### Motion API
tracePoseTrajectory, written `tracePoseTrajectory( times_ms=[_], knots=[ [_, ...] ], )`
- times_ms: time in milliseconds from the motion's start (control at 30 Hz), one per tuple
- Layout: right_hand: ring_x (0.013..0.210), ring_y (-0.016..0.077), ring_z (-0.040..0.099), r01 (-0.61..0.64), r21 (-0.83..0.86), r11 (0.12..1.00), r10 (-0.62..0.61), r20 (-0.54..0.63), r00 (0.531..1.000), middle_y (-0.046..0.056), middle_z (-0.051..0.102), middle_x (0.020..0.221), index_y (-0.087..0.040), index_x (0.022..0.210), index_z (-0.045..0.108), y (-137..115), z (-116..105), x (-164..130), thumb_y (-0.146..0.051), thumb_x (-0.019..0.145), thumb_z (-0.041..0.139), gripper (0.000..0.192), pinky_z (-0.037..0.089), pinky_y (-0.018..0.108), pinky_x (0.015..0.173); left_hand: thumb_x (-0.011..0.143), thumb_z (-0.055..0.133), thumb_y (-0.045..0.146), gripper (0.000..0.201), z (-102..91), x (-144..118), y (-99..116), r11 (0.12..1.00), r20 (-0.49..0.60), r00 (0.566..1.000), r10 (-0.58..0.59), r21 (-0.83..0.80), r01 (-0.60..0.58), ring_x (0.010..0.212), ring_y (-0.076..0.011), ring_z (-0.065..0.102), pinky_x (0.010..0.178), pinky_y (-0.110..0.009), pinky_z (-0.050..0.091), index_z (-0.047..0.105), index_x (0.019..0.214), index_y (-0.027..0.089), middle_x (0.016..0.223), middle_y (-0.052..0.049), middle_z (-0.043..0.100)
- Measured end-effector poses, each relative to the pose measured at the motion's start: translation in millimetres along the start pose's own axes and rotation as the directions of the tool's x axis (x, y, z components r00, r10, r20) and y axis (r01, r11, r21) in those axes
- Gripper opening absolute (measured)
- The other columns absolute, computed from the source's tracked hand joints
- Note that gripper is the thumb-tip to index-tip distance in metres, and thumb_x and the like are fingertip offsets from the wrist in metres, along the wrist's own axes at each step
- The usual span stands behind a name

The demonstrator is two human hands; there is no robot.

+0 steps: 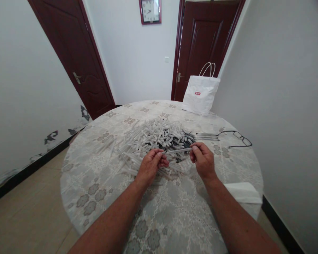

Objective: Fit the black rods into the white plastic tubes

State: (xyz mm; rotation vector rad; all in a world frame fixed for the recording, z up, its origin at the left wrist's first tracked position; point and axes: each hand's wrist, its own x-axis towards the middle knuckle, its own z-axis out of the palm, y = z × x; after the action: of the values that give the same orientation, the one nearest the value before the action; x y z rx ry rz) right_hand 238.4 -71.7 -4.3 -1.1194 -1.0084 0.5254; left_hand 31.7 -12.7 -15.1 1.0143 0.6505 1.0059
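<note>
Two hands: both were up over the table (100, 211), meeting on one thin clear tube (178, 151), held level between them.
Left hand (151, 165): fingers curled shut, thumb and forefinger pinched on the tube's left end. Looked like the steadying side, and the closed fist may have hidden other small parts; could not tell.
Right hand (202, 160): fingertips clamped on the tube's right end, palm turned down. Grip at the very tip left the tube's middle bare and visible.
Tube: spanned the gap between the two hands, clear of the tabletop, just above the near edge of the pile.
Pile (151, 141): heap of clear tubes directly beyond both hands, spreading further past the left hand; within easy reach, which probably explains why it sat dead centre.
Dark parts (178, 141): black thin pieces mixed in just beyond the right hand, bunched on that side of the heap.
Glasses (234, 138): lay folded open, further out beyond the right hand, well apart from the pile, likely parked out of the working zone.
Bag (200, 93): white paper bag stood upright at the table's far edge, beyond the right hand, against the wall.
Tissue (242, 193): white folded sheet near the right forearm, at the table rim.
Head view only: no other angle.
</note>
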Motion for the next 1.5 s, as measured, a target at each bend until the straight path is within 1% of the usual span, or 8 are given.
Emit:
tracePoseTrajectory(
  times_ms=[400,633,800,1033,1167,1367,1433,1500],
  knots=[
    [0.048,0.0109,0.047,0.055,-0.101,0.993,-0.048,0.068,0.997,-0.005,0.053,0.058,-0.019,0.096,0.063,2.4,1.7,-1.6,-0.037,0.094,0.059,0.018,0.038,0.023,0.046,0.082,0.073,0.040,0.034,-2.4,0.8,0.6,0.999,-0.009,1.000,-0.027,0.024,0.027,0.071,-0.0163,0.071,0.074,-0.033,0.059,0.065,0.104,0.015,0.084,-0.004,0.068],
    [0.060,0.0128,0.054,0.135,-0.225,0.965,-0.093,0.190,0.977,-0.001,0.060,0.071,-0.020,0.105,0.066,3.7,-0.7,-6.7,-0.036,0.094,0.061,0.020,0.044,0.025,0.056,0.083,0.071,0.043,0.034,-4.3,1.2,-2.7,0.997,0.003,0.999,-0.033,0.068,0.033,0.067,-0.0146,0.067,0.072,-0.033,0.059,0.066,0.104,0.016,0.082,-0.003,0.066],
    [0.060,0.0134,0.057,0.128,-0.283,0.951,-0.046,0.276,0.960,0.000,0.064,0.072,-0.020,0.101,0.069,7.7,-1.4,-5.3,-0.040,0.092,0.064,0.022,0.046,0.025,0.055,0.084,0.070,0.043,0.031,-6.1,1.6,-3.4,0.997,-0.013,1.000,0.004,0.078,-0.002,0.063,-0.0129,0.061,0.070,-0.033,0.059,0.064,0.101,0.018,0.077,0.002,0.060],
    [0.061,0.0175,0.065,-0.008,-0.205,0.979,0.080,0.347,0.934,0.005,0.073,0.075,-0.020,0.098,0.068,11.3,0.8,-6.4,-0.044,0.091,0.067,0.025,0.052,0.030,0.057,0.090,0.061,0.048,0.032,-9.3,-0.6,0.5,0.970,-0.048,0.994,0.093,0.228,-0.080,0.066,-0.0157,0.066,0.070,-0.031,0.055,0.060,0.105,0.020,0.078,0.002,0.060],
    [0.062,0.0188,0.068,-0.161,-0.075,0.984,0.177,0.361,0.915,0.008,0.076,0.082,-0.019,0.096,0.067,15.4,3.7,-5.5,-0.048,0.088,0.071,0.030,0.056,0.032,0.057,0.093,0.055,0.050,0.031,-7.1,-4.8,6.8,0.939,-0.056,0.989,0.135,0.327,-0.109,0.065,-0.0177,0.068,0.065,-0.029,0.050,0.059,0.103,0.021,0.074,0.002,0.060],
    [0.059,0.0166,0.068,-0.483,0.077,0.872,0.408,0.429,0.806,0.004,0.074,0.078,-0.019,0.091,0.064,23.9,6.7,-2.8,-0.047,0.079,0.080,0.035,0.054,0.026,0.051,0.096,0.048,0.048,0.028,-3.2,-8.6,12.5,0.898,-0.061,0.984,0.170,0.421,-0.129,0.063,-0.0207,0.067,0.064,-0.031,0.047,0.057,0.098,0.022,0.063,0.004,0.055],
    [0.056,0.0147,0.066,-0.543,0.091,0.835,0.456,0.440,0.774,0.002,0.072,0.075,-0.019,0.090,0.063,24.6,6.6,-2.5,-0.046,0.077,0.081,0.035,0.052,0.024,0.049,0.096,0.047,0.047,0.027,-3.0,-8.8,11.4,0.888,-0.061,0.983,0.172,0.442,-0.128,0.063,-0.0206,0.067,0.064,-0.032,0.047,0.057,0.097,0.022,0.063,0.004,0.055],
    [0.055,0.0141,0.066,-0.552,0.087,0.829,0.463,0.445,0.766,0.002,0.072,0.074,-0.019,0.089,0.063,25.2,6.1,-2.1,-0.047,0.077,0.081,0.036,0.051,0.023,0.048,0.097,0.046,0.046,0.027,-3.0,-8.9,9.6,0.881,-0.066,0.983,0.173,0.456,-0.124,0.063,-0.0203,0.067,0.064,-0.031,0.046,0.057,0.097,0.022,0.064,0.004,0.054]
  ],
)
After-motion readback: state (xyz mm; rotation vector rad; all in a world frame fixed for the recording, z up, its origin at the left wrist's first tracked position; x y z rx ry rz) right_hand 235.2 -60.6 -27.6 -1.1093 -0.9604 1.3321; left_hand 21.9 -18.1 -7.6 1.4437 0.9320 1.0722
